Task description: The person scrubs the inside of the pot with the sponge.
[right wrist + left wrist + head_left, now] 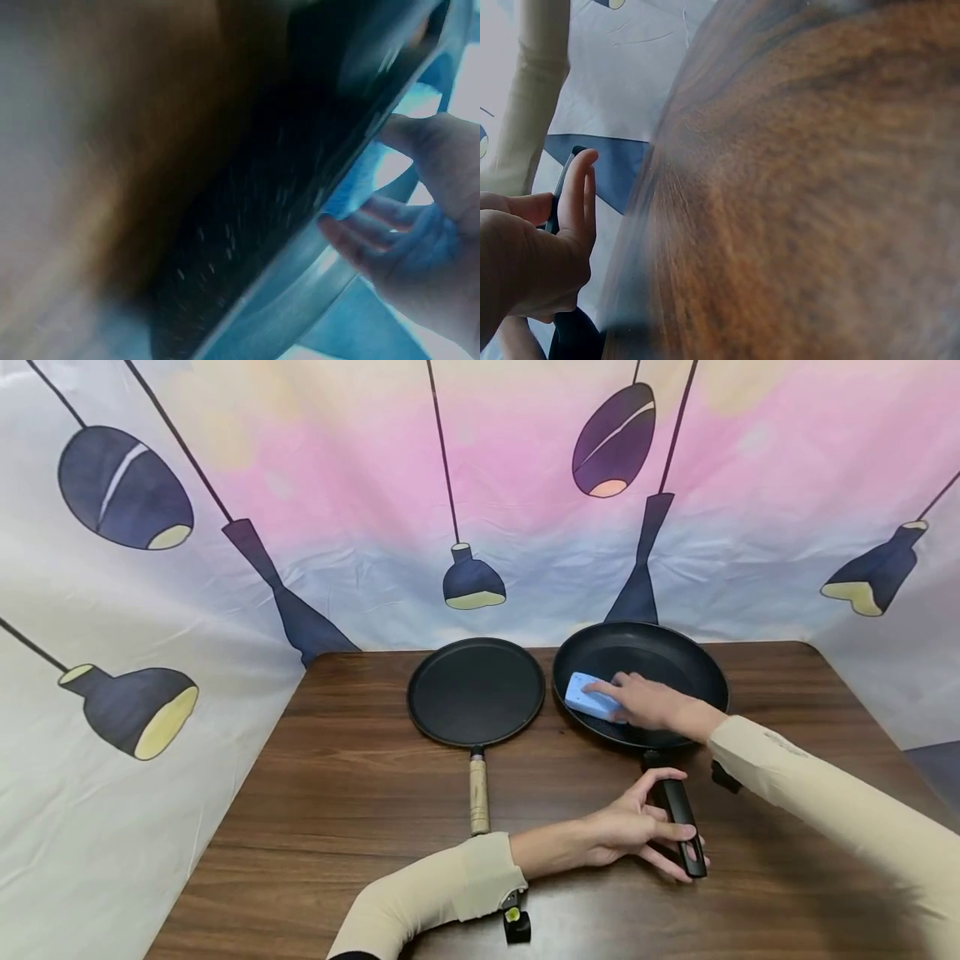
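Note:
A deep black frying pan [675, 664] is at the back right of the table, its handle [681, 818] pointing toward me. My left hand [622, 831] holds that handle between thumb and fingers; the left wrist view catches the hand [540, 255] at its left edge, with part of the dark handle. Inside the pan, my right hand [648, 700] grips a light blue sponge [583, 693] against the left side of the inner surface. From the right wrist, the sponge [356, 184] shows between thumb and fingers, beyond the pan's rim; this view is blurred.
Left of the frying pan lies a flat black crepe pan [476, 689] with a wooden handle [478, 797], partly behind my left sleeve [480, 872]. A brown wooden table [322, 768] bears both. Behind it hangs a cloth [337, 502] printed with lamps.

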A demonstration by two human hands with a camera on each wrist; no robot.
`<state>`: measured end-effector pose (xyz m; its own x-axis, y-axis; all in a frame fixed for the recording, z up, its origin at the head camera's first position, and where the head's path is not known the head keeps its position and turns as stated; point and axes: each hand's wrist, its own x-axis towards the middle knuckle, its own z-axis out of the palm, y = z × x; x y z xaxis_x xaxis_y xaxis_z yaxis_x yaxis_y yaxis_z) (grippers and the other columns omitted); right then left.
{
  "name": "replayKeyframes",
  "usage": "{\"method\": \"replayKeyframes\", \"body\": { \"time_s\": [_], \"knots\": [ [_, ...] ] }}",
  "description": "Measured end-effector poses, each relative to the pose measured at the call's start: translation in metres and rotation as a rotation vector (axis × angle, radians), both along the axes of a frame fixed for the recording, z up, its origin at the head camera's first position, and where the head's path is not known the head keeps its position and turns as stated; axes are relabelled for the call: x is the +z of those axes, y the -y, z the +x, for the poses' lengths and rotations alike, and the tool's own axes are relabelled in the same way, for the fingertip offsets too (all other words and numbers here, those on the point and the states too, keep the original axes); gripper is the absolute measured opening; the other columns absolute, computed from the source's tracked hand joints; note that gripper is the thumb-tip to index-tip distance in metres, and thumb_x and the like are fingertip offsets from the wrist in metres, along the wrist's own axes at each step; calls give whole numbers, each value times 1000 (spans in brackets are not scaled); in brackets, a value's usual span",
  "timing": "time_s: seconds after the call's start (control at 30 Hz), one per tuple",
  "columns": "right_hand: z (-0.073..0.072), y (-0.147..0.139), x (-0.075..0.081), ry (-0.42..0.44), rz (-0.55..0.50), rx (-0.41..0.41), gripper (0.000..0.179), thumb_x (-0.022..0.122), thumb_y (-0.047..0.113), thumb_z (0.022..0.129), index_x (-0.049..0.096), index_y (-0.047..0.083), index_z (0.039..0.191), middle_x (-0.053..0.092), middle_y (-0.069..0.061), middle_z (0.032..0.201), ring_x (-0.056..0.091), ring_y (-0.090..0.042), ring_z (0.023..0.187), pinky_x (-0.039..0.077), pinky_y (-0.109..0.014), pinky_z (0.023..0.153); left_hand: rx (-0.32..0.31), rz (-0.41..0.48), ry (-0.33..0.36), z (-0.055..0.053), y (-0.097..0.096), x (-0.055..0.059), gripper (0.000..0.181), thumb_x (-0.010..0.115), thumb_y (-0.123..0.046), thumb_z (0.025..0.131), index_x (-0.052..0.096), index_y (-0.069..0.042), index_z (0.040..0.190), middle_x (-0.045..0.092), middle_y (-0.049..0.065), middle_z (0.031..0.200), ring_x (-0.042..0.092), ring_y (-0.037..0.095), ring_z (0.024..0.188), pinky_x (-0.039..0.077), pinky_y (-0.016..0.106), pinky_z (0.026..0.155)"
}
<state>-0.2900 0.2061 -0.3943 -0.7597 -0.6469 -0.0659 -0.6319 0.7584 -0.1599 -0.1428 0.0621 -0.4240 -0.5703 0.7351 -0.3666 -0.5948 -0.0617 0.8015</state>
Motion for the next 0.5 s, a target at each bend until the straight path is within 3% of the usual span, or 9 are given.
{"method": "replayKeyframes", "body": {
  "time_s": [0.13,0.27,0.4,0.5],
  "knots": [
    [-32,5,-9,-146,66,-70,57,70,19,99,49,19,152,58,-26,113,58,-39,92,56,-50,72,6,-12,17,3,1,0,63,59,7,99,41,-39,139,72,22,102,62,59,115,52,72,92],
    [-56,2,-8,-219,152,-247,55,69,21,99,50,21,151,55,-32,122,55,-49,107,53,-60,87,17,-15,15,4,0,0,63,59,8,99,42,-39,139,71,22,100,61,60,114,52,72,91],
    [-63,-19,3,-208,231,-411,45,53,9,104,50,15,149,46,-42,132,45,-59,123,45,-68,99,26,-13,7,2,-2,1,64,59,8,99,43,-39,138,71,19,95,61,61,114,53,71,91],
    [-53,-43,14,-166,307,-497,43,41,4,107,46,10,149,39,-47,136,40,-62,125,42,-68,102,32,-10,7,0,-4,2,64,60,8,98,43,-39,138,71,21,96,62,60,113,53,71,90]
  ]
}}
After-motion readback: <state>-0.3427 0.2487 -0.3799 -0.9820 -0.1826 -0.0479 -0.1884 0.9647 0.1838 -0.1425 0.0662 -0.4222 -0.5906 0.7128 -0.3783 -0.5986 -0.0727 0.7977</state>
